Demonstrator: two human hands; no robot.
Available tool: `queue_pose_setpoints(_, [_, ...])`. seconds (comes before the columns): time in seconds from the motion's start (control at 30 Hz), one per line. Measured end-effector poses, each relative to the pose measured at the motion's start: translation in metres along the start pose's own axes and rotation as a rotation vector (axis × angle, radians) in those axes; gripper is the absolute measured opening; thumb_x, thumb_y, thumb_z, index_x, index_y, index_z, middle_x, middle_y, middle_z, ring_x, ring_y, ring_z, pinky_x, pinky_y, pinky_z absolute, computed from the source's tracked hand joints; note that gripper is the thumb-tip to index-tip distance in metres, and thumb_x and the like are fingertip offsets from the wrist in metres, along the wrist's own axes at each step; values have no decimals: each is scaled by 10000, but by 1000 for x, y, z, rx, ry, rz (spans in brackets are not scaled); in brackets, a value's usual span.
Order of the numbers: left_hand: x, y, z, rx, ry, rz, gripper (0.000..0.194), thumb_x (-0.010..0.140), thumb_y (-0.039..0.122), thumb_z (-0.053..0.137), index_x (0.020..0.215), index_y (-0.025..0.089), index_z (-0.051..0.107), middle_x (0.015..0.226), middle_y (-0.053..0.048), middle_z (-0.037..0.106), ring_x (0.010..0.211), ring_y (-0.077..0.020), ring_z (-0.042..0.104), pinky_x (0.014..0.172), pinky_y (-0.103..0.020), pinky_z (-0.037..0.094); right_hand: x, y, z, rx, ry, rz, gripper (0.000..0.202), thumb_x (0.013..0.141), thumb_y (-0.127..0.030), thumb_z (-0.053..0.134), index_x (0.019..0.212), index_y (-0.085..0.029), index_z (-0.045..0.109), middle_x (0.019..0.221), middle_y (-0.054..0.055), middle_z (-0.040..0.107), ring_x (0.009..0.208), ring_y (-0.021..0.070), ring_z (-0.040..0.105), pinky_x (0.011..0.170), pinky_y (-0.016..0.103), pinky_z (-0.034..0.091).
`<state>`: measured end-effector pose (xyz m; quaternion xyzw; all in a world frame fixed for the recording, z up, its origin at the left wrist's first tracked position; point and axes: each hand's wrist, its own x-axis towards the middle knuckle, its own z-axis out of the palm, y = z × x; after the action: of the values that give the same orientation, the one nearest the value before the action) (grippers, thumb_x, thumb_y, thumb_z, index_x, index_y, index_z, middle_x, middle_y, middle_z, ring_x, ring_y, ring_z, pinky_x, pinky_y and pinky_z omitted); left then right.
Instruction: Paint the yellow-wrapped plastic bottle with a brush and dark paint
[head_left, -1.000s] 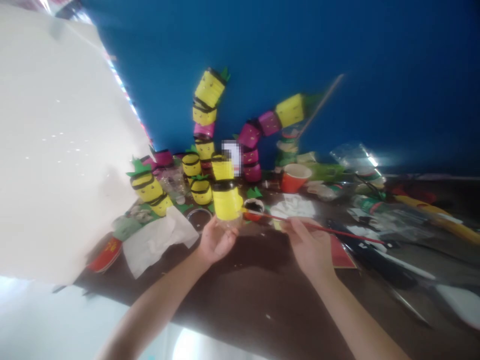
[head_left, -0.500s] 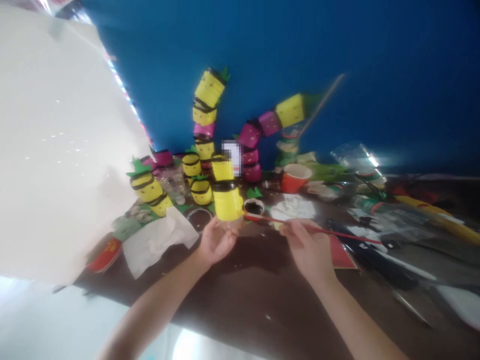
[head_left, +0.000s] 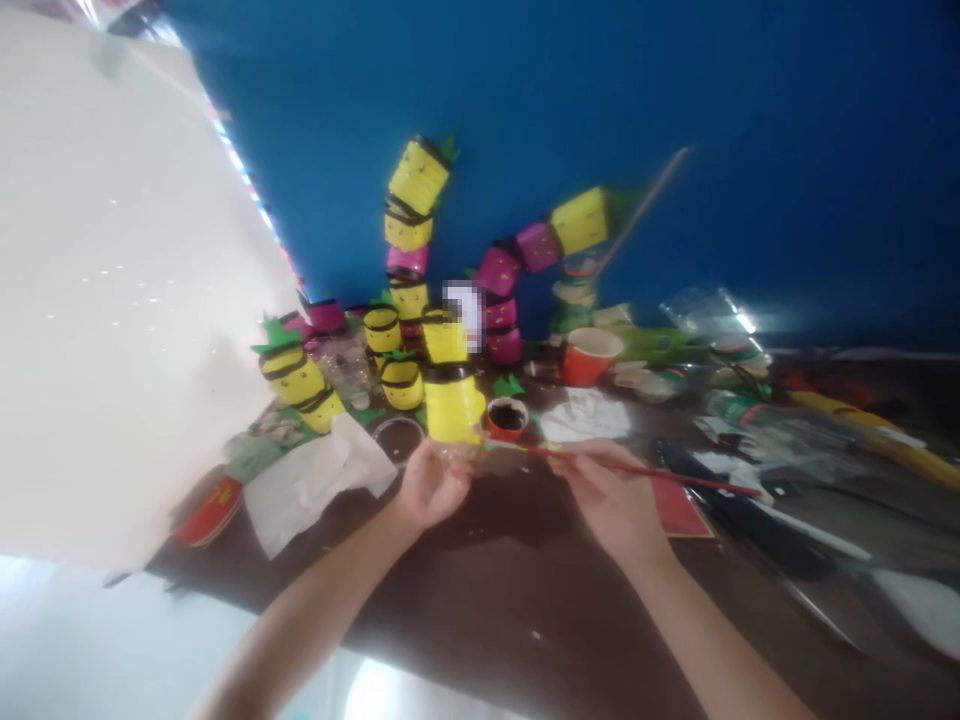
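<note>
Head view: left hand (head_left: 435, 490) closed around the clear lower end of a yellow-coated container (head_left: 453, 408), held roughly upright above the tabletop (head_left: 517, 580), dark band at its top. Smaller yellow section (head_left: 446, 342) shows directly above; cannot tell whether the two are joined.

Right hand (head_left: 611, 500) in a narrow pinch on a red-handled paintbrush (head_left: 645, 468), shaft nearly level, tip pointing left at the container's lower right edge. Contact of tip with surface: cannot tell, blurred.

Small cup (head_left: 508, 434) of dark content stands just beyond the brush; larger red cup (head_left: 589, 365) behind it to the right. White crumpled tissue (head_left: 589, 418) lies near the right hand, white sheet (head_left: 311, 485) left of the left hand. Two curved yellow-and-magenta stacks, one left (head_left: 408, 230) and one right (head_left: 501, 272), rise before a blue wall (head_left: 570, 100).
</note>
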<state>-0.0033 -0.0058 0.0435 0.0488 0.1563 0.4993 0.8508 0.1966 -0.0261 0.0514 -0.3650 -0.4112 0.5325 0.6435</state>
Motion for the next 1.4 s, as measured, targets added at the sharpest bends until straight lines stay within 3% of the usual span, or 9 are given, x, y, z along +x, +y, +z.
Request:
queue_pose_setpoints(0.23, [0, 0, 2, 79, 82, -17, 353, 836, 155, 450, 1177, 126, 538, 797, -77, 600, 560, -69, 518, 397, -106, 362, 3, 6, 0, -44, 33, -9, 156, 612, -346, 792, 651, -240, 683, 630, -2, 687, 600, 158, 655, 582, 300, 547])
queue_pose_setpoints(0.37, [0, 1, 2, 72, 72, -10, 390, 819, 143, 448, 1202, 118, 522, 807, -78, 597, 554, -67, 508, 411, -114, 381, 5, 7, -5, -48, 48, -81, 113, 648, -326, 763, 669, -242, 690, 634, -4, 679, 627, 155, 650, 632, 311, 551])
queue_pose_setpoints(0.6, [0, 0, 4, 51, 80, -18, 363, 828, 145, 436, 1177, 138, 536, 754, -58, 565, 570, -71, 502, 418, -99, 370, 1, 7, -2, -54, 15, -45, 111, 640, -325, 772, 667, -249, 697, 661, -1, 697, 631, 161, 662, 624, 308, 550])
queue_pose_setpoints(0.8, [0, 1, 3, 22, 77, 5, 396, 850, 159, 395, 1227, 117, 510, 852, -90, 599, 562, -70, 495, 424, -118, 391, 5, 3, -1, -27, 94, -114, 123, 624, -335, 789, 650, -249, 706, 622, -6, 690, 604, 141, 649, 610, 278, 547])
queue_pose_setpoints(0.97, [2, 1, -2, 15, 27, -8, 402, 856, 181, 412, 1236, 94, 508, 789, -76, 585, 540, -63, 478, 466, -126, 411, -1, 3, 4, -11, 46, -37, 189, 629, -402, 790, 645, -236, 700, 603, -2, 683, 551, 142, 631, 582, 297, 551])
queue_pose_setpoints(1.2, [2, 1, -5, 31, 24, 25, 369, 847, 179, 433, 1198, 111, 524, 808, -81, 593, 553, -72, 481, 487, -147, 443, 2, 13, 0, -72, 207, -38, 241, 609, -421, 798, 672, -204, 714, 630, 26, 703, 596, 164, 652, 607, 307, 553])
queue_pose_setpoints(1.4, [4, 1, -10, -2, 20, 15, 352, 847, 197, 461, 1179, 107, 536, 809, -79, 591, 566, -65, 494, 519, -134, 452, -1, 12, 2, -11, 167, 2, 234, 577, -414, 816, 649, -215, 718, 608, 11, 699, 550, 140, 631, 585, 287, 546])
